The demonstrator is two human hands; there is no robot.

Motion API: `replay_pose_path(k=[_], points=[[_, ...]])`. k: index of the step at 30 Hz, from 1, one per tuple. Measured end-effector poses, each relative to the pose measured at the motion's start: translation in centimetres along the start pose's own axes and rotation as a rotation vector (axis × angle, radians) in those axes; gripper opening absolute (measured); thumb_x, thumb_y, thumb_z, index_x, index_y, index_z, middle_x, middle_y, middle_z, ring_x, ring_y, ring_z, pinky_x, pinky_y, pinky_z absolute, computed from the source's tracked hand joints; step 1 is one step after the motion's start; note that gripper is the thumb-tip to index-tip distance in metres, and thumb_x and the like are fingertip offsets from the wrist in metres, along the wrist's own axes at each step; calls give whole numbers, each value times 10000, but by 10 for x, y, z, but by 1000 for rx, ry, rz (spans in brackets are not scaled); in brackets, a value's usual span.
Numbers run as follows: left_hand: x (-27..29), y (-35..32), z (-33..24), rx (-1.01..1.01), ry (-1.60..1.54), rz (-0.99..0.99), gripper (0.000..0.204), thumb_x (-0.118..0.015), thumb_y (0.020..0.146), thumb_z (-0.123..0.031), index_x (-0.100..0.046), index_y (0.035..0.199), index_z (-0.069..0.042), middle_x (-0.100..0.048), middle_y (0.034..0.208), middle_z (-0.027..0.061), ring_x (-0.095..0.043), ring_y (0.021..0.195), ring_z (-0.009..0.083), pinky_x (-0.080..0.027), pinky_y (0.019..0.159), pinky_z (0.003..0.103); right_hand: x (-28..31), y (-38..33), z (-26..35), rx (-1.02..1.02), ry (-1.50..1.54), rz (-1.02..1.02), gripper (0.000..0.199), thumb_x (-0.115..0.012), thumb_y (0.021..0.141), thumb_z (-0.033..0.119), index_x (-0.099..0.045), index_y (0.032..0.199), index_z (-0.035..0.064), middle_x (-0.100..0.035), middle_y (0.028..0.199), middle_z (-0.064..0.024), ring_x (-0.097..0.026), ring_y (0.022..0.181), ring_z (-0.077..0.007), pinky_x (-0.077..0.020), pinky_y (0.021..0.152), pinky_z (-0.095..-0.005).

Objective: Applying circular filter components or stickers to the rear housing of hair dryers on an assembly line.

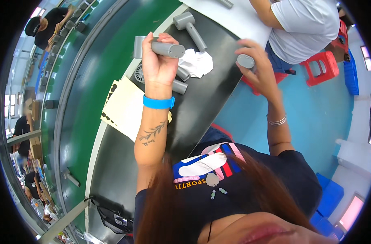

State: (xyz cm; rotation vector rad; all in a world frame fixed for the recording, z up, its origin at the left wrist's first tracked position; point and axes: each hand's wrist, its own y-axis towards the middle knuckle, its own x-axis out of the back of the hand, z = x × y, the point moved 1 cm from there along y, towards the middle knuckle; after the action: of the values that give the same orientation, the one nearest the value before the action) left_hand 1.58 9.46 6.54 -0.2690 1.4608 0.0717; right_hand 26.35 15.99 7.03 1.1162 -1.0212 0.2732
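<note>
Held part: a grey T-shaped plastic fan body, smooth and matt, with a round handle ending in a flat oval cap, held above the dark work surface.
Left hand: closed in a fist around the handle of the fan body, fingers wrapped over the top, a bright blue band on the wrist.
Right hand: fingers curled around a small grey rounded piece, gripping it at the edge of the dark work surface, a thin metal bracelet on the wrist.
Just under the left hand: a short grey cylinder lying on its side, and a round grille with fine radial ribs partly hidden by the wrist.
White cloth: crumpled, soft, lying beside the cylinder.
Second fan body: same grey T shape, lying flat farther up the surface.
Card sheets: pale cream, flat, with rows of black dots along the edge, left of the forearm.
Conveyor belt: green, smooth, curving past on the left.
Red plastic stool: on the blue floor, to the right.
</note>
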Motion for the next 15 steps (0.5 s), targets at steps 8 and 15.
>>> replay_pose_path(k=[8, 15], points=[[-6, -17, 4, 41, -43, -17, 200, -550, 899, -152, -387, 860, -43, -481, 808, 76, -496, 699, 162, -485, 661, 276, -1, 2, 40, -257, 1227, -9, 441, -600, 830, 347, -452, 1086, 20, -527, 964, -113, -491, 953, -183, -375, 872, -314], [-7, -33, 3, 93, -75, -15, 173, -561, 891, -136, -417, 870, -43, -486, 807, 69, -493, 706, 151, -486, 664, 287, 1, 8, 41, -458, 1501, -33, 407, -484, 835, 415, -483, 945, 23, -514, 924, -123, -496, 911, -215, -377, 866, -345]])
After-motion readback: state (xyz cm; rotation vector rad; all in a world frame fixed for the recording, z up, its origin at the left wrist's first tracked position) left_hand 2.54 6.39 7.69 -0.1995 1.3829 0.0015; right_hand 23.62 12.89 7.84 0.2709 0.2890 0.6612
